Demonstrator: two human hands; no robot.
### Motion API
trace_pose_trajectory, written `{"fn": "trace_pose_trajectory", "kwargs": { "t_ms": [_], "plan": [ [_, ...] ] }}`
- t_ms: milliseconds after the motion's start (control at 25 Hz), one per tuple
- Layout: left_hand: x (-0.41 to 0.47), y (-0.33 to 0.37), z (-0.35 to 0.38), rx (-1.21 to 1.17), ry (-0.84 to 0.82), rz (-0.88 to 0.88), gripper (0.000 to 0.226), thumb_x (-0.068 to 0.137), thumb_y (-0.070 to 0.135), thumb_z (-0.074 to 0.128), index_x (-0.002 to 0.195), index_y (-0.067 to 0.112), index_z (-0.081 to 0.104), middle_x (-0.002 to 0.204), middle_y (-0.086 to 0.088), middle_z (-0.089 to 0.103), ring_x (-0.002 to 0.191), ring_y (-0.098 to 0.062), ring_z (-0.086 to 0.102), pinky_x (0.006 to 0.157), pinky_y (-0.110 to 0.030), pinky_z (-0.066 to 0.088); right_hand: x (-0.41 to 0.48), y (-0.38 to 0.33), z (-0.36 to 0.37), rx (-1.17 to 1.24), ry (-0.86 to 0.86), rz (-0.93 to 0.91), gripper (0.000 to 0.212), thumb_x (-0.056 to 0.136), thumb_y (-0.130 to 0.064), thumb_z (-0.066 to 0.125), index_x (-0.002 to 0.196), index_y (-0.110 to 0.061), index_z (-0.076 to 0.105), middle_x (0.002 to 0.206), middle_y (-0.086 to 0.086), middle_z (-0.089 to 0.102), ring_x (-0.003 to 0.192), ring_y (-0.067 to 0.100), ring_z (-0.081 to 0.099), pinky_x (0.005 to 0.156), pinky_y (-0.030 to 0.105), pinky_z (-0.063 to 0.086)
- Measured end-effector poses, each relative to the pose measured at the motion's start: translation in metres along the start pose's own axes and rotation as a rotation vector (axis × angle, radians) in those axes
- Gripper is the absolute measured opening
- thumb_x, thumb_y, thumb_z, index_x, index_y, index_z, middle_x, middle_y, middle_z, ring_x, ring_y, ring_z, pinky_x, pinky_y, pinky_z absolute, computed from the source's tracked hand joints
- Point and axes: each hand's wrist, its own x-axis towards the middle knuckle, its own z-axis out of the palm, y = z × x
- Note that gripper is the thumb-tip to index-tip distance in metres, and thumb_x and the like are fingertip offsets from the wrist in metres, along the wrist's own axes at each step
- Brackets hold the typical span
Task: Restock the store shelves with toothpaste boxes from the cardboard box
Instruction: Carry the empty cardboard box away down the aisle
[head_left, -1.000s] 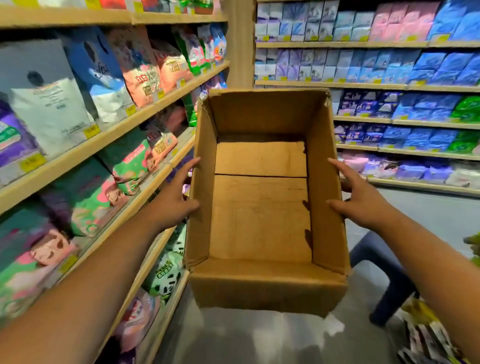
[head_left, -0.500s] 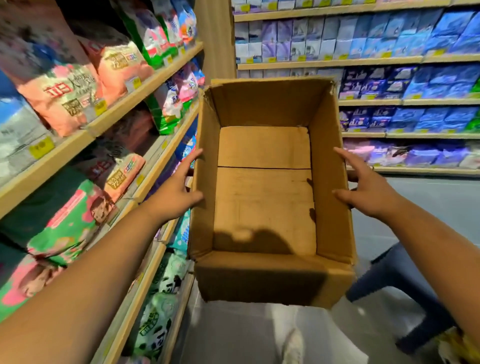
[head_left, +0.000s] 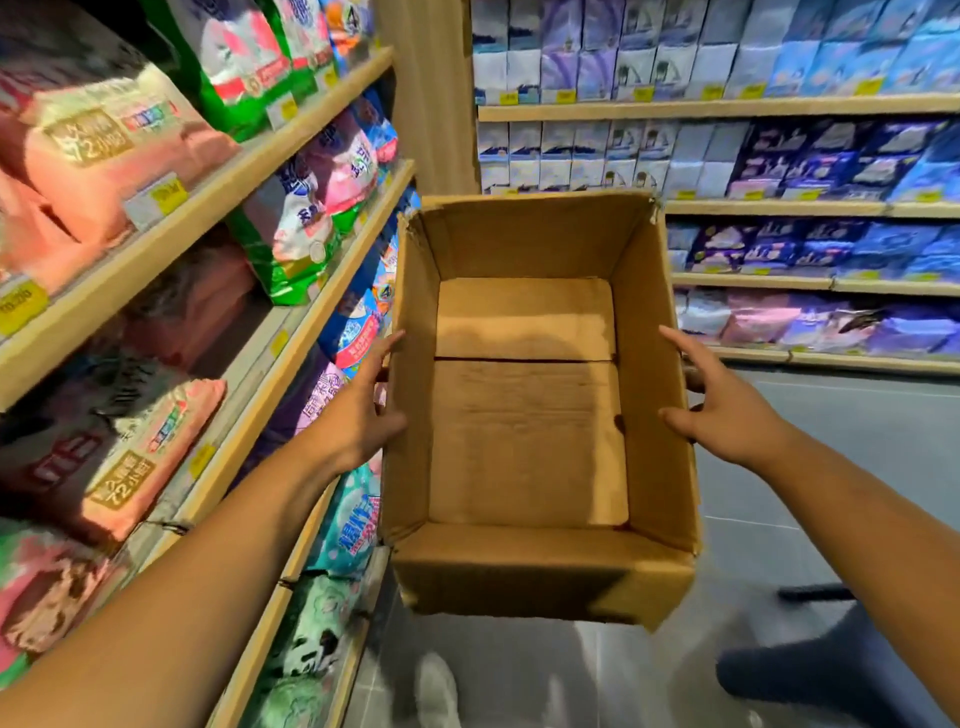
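An open brown cardboard box (head_left: 530, 441) hangs in the air in front of me, held between both palms. Its inside is bare; only the bottom flaps show, and no toothpaste boxes are in view. My left hand (head_left: 358, 415) presses flat against the box's left wall, fingers spread. My right hand (head_left: 719, 410) presses the right wall the same way, its fingertips hidden behind the box.
Wooden shelves (head_left: 218, 208) packed with pink and green soft packs run close along my left. More shelves (head_left: 779, 106) of blue and purple packs face me at the back. A dark blue stool (head_left: 810, 660) stands low right on the grey floor (head_left: 857, 441).
I have walked forward along the aisle with the box: the left shelves slid past and the back shelves grew closer. Both hands keep the same grip on the box's sides.
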Motion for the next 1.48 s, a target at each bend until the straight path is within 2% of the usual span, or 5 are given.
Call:
{"fn": "trace_pose_trajectory", "kwargs": {
  "t_ms": [280, 480, 840, 1240, 1480],
  "plan": [
    [0.130, -0.081, -0.002, 0.032, -0.160, -0.073, 0.088, 0.084, -0.013, 0.056, 0.146, 0.040, 0.022, 0.123, 0.025, 0.044, 0.084, 0.015, 0.061, 0.066, -0.024, 0.058, 0.096, 0.047, 0.063, -0.008, 0.030, 0.185, 0.091, 0.087, -0.009, 0.064, 0.138, -0.063, 0.013, 0.149, 0.006, 0.040, 0.142, 0.026, 0.030, 0.087, 0.046, 0.054],
    [0.195, -0.184, 0.024, 0.066, -0.222, -0.159, 0.096, 0.080, -0.009, 0.058, 0.135, 0.060, 0.022, 0.118, 0.010, 0.057, 0.087, -0.021, 0.070, 0.077, -0.048, 0.058, 0.148, 0.113, 0.132, 0.014, -0.042, 0.290, 0.090, 0.088, -0.010, 0.063, 0.140, -0.062, 0.010, 0.153, -0.001, 0.032, 0.141, 0.027, 0.030, 0.100, 0.050, 0.047],
    [0.217, -0.400, 0.115, 0.078, -0.204, -0.351, 0.093, 0.080, -0.014, 0.055, 0.132, 0.057, 0.028, 0.112, 0.017, 0.057, 0.072, -0.003, 0.062, 0.062, -0.031, 0.058, 0.207, 0.270, 0.276, -0.015, -0.189, 0.409, 0.091, 0.088, -0.007, 0.063, 0.136, -0.065, 0.011, 0.149, 0.002, 0.039, 0.136, 0.027, 0.040, 0.093, 0.044, 0.052],
    [0.200, -0.610, 0.203, 0.314, -0.397, -0.422, 0.091, 0.082, -0.008, 0.051, 0.140, 0.057, 0.022, 0.149, -0.005, 0.034, 0.134, -0.025, 0.040, 0.107, -0.046, 0.042, 0.215, 0.433, 0.447, -0.095, -0.327, 0.509, 0.093, 0.087, -0.008, 0.064, 0.139, -0.059, 0.006, 0.138, 0.006, 0.050, 0.088, 0.029, 0.068, 0.074, 0.044, 0.060],
    [0.178, -0.671, 0.260, 0.443, -0.496, -0.481, 0.091, 0.090, -0.002, 0.050, 0.142, 0.057, 0.005, 0.154, -0.007, 0.020, 0.103, -0.016, 0.053, 0.066, -0.025, 0.051, 0.185, 0.503, 0.507, -0.138, -0.361, 0.587, 0.090, 0.088, -0.005, 0.063, 0.142, -0.052, 0.008, 0.120, 0.010, 0.061, 0.079, 0.026, 0.068, 0.072, 0.042, 0.060]
  ]
}}
